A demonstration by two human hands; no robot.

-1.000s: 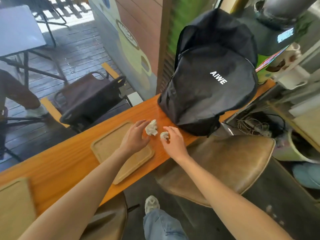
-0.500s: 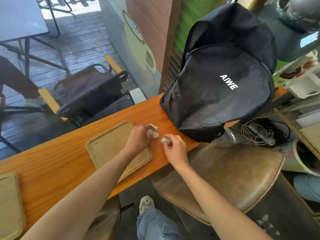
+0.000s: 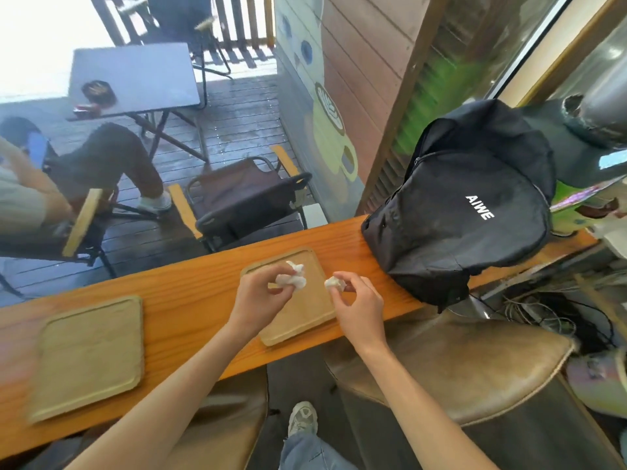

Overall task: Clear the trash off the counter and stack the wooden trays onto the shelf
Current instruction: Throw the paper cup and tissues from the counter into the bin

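Observation:
My left hand (image 3: 259,293) pinches a crumpled white tissue (image 3: 292,279), lifted above a wooden tray (image 3: 305,310) on the orange wooden counter (image 3: 190,293). My right hand (image 3: 358,301) holds a smaller white paper wad (image 3: 334,283) just over that tray's right edge. A second wooden tray (image 3: 88,354) lies flat on the counter to the left, with nothing on it.
A black backpack (image 3: 468,215) stands on the counter's right end. Brown leather stools (image 3: 451,364) sit below the counter near my legs. Beyond the glass are a folding chair (image 3: 244,195), a table and a seated person. Tangled cables (image 3: 556,317) lie at the right.
Both hands closed on the paper wads and lifted them off the counter, now holding them above the tray. The view swung left, revealing the second tray fully.

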